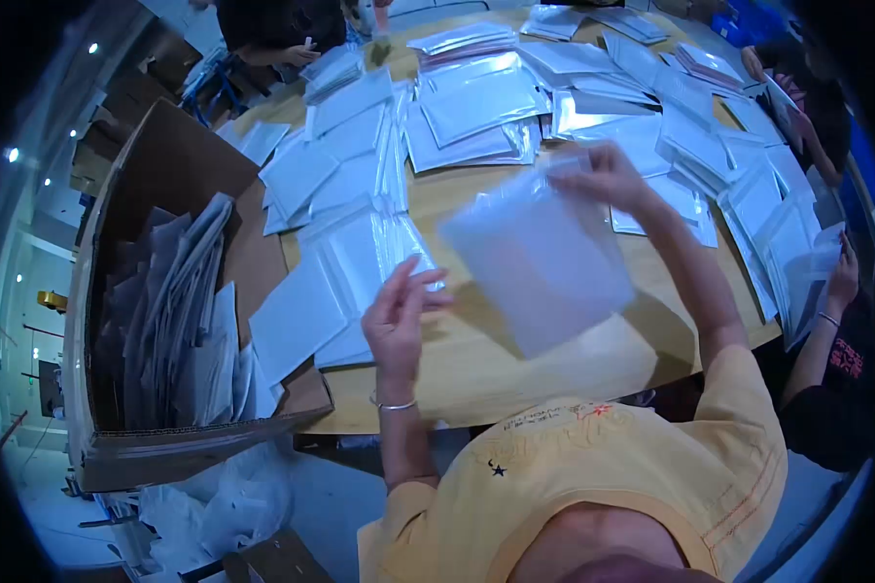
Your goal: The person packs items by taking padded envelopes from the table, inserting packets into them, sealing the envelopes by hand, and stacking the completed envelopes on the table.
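My right hand (pixel 603 180) pinches the top edge of a flat, whitish plastic packet (pixel 546 267), lifted above the wooden table and blurred by motion. Its contents are too smeared to make out. My left hand (pixel 399 316) is to the left of the packet, apart from it, fingers spread and holding nothing. Just behind that hand lies a pile of white packets (pixel 345 257) in clear plastic, overlapping one another.
At the left a tall cardboard box (pixel 180 442) holds several packets on edge. More piles of packets (pixel 481 102) cover the far side of the wooden table (pixel 593 360). Other people work at the far edge and the right, one with a hand (pixel 844 272) on packets.
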Tool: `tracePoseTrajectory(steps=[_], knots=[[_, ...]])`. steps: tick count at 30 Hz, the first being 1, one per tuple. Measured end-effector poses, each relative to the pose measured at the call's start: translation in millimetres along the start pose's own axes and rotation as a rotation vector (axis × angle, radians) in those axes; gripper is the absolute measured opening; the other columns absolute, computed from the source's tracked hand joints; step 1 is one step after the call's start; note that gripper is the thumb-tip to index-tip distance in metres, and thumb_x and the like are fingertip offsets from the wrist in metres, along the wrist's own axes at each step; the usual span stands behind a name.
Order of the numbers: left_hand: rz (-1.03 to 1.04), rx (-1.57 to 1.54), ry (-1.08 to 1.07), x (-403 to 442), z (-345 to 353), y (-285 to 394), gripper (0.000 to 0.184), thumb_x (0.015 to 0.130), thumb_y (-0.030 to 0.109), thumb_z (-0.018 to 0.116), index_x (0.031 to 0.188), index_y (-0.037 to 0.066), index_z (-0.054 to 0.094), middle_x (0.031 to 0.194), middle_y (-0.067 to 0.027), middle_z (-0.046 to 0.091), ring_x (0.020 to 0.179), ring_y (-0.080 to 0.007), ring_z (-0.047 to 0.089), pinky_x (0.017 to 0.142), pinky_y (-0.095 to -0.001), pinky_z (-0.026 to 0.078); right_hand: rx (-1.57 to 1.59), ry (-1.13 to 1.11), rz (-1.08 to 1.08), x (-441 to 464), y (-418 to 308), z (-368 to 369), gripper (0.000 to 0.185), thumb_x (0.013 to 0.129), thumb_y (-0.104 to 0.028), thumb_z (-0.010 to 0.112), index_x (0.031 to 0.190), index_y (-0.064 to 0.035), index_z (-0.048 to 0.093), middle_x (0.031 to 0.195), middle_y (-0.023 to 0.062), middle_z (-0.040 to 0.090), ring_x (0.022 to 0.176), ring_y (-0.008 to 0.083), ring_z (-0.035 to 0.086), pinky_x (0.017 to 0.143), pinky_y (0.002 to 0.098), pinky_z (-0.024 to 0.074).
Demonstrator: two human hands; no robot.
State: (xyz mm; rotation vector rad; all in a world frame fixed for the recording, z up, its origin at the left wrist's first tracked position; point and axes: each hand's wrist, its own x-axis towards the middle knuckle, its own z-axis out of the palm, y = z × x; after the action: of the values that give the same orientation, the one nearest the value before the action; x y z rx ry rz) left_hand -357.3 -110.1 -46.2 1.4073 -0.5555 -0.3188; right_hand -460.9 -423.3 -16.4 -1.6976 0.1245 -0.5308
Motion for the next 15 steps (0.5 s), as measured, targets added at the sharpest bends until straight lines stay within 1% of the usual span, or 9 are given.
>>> tracePoseTrajectory(steps=[2,3,5,6,7,9,10,14,15], knots=[[0.278,0.465,0.148,12,-34,21,0.039,0.076,-0.006,0.061,0.114,0.001,0.061,0.113,-0.0121,0.062,0.095,-0.0238,0.061,0.084,-0.0318,0.049,-0.29,0.393,-0.064,89,-32,-49,0.025,0.078,-0.021,0.071,0.092,-0.0001,0.068,0.07,0.0022,0.063,0.054,0.0079,0.047,0.051,0.0199,0.0381],[0.433,0.868,0.223,17,-58,17,0.039,0.076,-0.004,0.059,0.114,0.002,0.06,0.11,-0.0121,0.062,0.094,-0.0274,0.06,0.084,-0.0339,0.048,-0.272,0.538,-0.321,127,-47,-63,0.027,0.08,-0.029,0.069,0.086,-0.0027,0.069,0.064,0.002,0.059,0.05,0.0071,0.043,0.046,0.0209,0.0331],[0.594,1.28,0.309,19,-89,-2,0.039,0.077,-0.002,0.057,0.115,0.004,0.06,0.108,-0.0122,0.061,0.094,-0.031,0.059,0.085,-0.0359,0.048,-0.544,0.715,-0.097,187,-66,-99,0.02,0.086,-0.022,0.062,0.094,-0.003,0.062,0.079,0.0022,0.059,0.064,0.0084,0.048,0.058,0.0206,0.0378],[0.439,1.388,0.321,17,-99,-10,0.038,0.077,-0.001,0.056,0.114,0.004,0.06,0.105,-0.0124,0.061,0.092,-0.0321,0.059,0.084,-0.0367,0.048,-0.521,0.623,0.182,195,-95,-94,0.027,0.088,-0.013,0.06,0.112,-0.0014,0.057,0.098,0.003,0.063,0.079,0.0097,0.059,0.072,0.0188,0.0462],[0.281,1.484,0.336,17,-108,-16,0.036,0.077,0.0,0.055,0.113,0.005,0.06,0.103,-0.0125,0.06,0.09,-0.0332,0.058,0.083,-0.0374,0.048,-0.514,0.627,0.164,193,-96,-86,0.027,0.088,-0.013,0.06,0.112,-0.0014,0.057,0.098,0.003,0.063,0.079,0.0097,0.059,0.072,0.0188,0.0462],[-0.064,1.643,0.349,19,-120,-26,0.033,0.078,0.003,0.052,0.11,0.006,0.06,0.098,-0.0129,0.06,0.086,-0.0354,0.057,0.081,-0.0389,0.048,-0.563,0.445,-0.385,168,-72,-63,0.029,0.088,-0.029,0.06,0.073,-0.0047,0.066,0.06,0.0013,0.053,0.048,0.0081,0.037,0.046,0.023,0.0311],[-0.06,1.633,0.356,22,-122,-28,0.033,0.078,0.003,0.052,0.11,0.006,0.06,0.098,-0.0129,0.06,0.086,-0.0354,0.057,0.081,-0.0389,0.048,-0.718,0.32,-0.493,155,-56,-66,0.027,0.089,-0.026,0.059,0.075,-0.0038,0.067,0.062,0.0011,0.055,0.049,0.0079,0.039,0.048,0.0236,0.0319],[-0.071,1.539,0.277,27,-129,-33,0.025,0.082,0.007,0.049,0.104,0.006,0.06,0.09,-0.0139,0.058,0.082,-0.0359,0.055,0.079,-0.0437,0.045,-0.694,0.024,-0.059,3,-32,-52,0.025,0.085,-0.017,0.061,0.066,-0.0008,0.063,0.055,0.0007,0.054,0.049,0.0078,0.04,0.048,0.0228,0.0334],[-0.053,1.516,0.289,27,-131,-33,0.021,0.082,0.008,0.049,0.1,0.005,0.06,0.092,-0.0146,0.058,0.082,-0.0363,0.055,0.078,-0.0449,0.045,-0.435,-0.02,0.102,-39,-40,-45,0.025,0.084,-0.016,0.06,0.064,-0.0003,0.061,0.055,0.0015,0.054,0.049,0.0084,0.041,0.049,0.0228,0.0356]])
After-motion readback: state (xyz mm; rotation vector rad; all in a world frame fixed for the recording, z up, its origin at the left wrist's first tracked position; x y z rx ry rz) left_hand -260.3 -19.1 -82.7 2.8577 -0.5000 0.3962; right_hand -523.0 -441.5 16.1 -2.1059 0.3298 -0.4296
